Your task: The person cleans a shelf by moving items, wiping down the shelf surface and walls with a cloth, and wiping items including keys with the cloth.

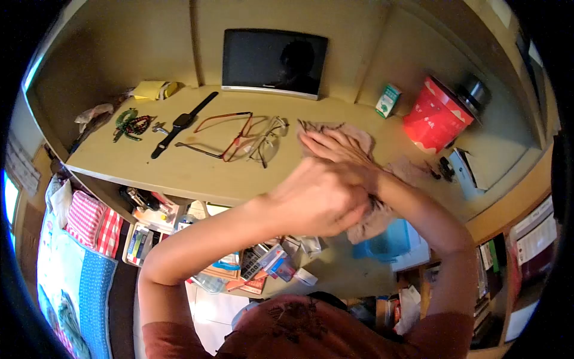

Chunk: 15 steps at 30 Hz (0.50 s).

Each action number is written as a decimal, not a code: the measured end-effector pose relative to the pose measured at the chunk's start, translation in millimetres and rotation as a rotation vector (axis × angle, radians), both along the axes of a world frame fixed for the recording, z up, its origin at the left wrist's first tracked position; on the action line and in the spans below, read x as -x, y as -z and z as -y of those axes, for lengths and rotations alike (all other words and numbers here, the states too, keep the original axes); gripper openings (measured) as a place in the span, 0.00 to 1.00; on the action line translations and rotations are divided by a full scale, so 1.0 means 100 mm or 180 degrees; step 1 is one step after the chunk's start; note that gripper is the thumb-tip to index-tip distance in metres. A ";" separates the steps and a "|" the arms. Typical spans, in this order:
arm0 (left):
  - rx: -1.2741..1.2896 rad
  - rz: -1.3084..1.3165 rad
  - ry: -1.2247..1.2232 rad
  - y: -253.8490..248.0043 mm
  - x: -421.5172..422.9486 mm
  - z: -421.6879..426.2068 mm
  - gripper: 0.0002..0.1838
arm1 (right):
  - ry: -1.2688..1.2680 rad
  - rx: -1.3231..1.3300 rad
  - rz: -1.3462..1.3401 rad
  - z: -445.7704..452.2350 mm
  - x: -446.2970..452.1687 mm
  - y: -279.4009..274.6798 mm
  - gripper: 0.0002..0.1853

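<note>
My right hand lies flat on a pinkish-brown cloth on the desktop, fingers stretched out. Nearer to me, my left hand is a closed fist crossing in front of the right wrist. More pinkish-brown cloth hangs bunched just below this fist, which seems closed on it; the fingertips are hidden. Left of the hands lie thin-framed glasses, red-framed glasses and a black smartwatch.
A screen stands at the back. On the right are a green-white box, a red bucket and a blue-white box. Beaded bracelets and a yellow packet lie left. Below is a cluttered lower surface.
</note>
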<state>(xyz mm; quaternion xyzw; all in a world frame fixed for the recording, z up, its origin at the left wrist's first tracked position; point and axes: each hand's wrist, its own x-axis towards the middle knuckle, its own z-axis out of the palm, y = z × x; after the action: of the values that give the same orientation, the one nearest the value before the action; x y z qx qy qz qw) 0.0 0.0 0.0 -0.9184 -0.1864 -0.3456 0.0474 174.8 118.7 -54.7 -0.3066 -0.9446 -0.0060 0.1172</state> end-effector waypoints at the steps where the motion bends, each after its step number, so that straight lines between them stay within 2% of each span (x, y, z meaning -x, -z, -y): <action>1: 0.0052 0.0049 -0.0179 -0.01 0.10 -0.03 0.07 | -0.0308 -0.0183 -0.0088 0.03 -0.07 0.00 0.34; 2: 0.0104 0.0110 -0.0365 -0.02 0.18 -0.05 0.08 | -0.0620 -0.0364 -0.0167 0.03 -0.15 -0.03 0.32; 3: 0.0123 0.0354 -0.0421 -0.01 0.23 -0.01 0.08 | -0.0407 -0.0273 0.0185 0.12 -0.29 -0.30 0.30; 4: 0.0287 0.0420 -0.0595 -0.06 0.39 -0.01 0.08 | -0.0172 -0.0191 0.0192 0.16 -0.31 -0.35 0.28; 6: 0.0439 0.0491 -0.0939 -0.16 0.68 -0.11 0.08 | 0.0341 -0.0571 0.0171 -0.31 -0.58 -0.03 0.27; 7: 0.0428 0.0449 -0.1263 -0.18 0.83 -0.18 0.08 | 0.0305 -0.0569 0.0140 -0.31 -0.58 -0.04 0.27; 8: 0.0805 0.0662 -0.1513 -0.20 0.95 -0.29 0.08 | 0.0518 -0.0387 0.0107 -0.33 -0.62 -0.07 0.27; 11: 0.0701 0.1054 -0.1980 -0.20 1.58 -0.96 0.11 | 0.0793 -0.0078 -0.0004 -0.28 -0.58 -0.11 0.28; 12: 0.0931 0.1467 -0.1902 -0.11 1.84 -1.32 0.11 | 0.0774 -0.0159 0.0009 -0.30 -0.60 -0.09 0.28; 14: 0.2499 0.2223 -0.1881 -0.23 2.08 -1.49 0.20 | 0.0774 -0.0238 0.0012 -0.31 -0.61 -0.08 0.28; 15: 0.2812 0.2414 -0.1855 -0.24 2.21 -1.62 0.25 | 0.0771 -0.0179 -0.0039 -0.30 -0.61 -0.10 0.27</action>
<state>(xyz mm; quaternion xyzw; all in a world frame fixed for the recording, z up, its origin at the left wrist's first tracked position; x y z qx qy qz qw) -221.4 162.1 24.0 -0.5776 -0.5563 -0.5095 -0.3119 235.8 148.4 -44.8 -0.4152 -0.8993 -0.0447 0.1300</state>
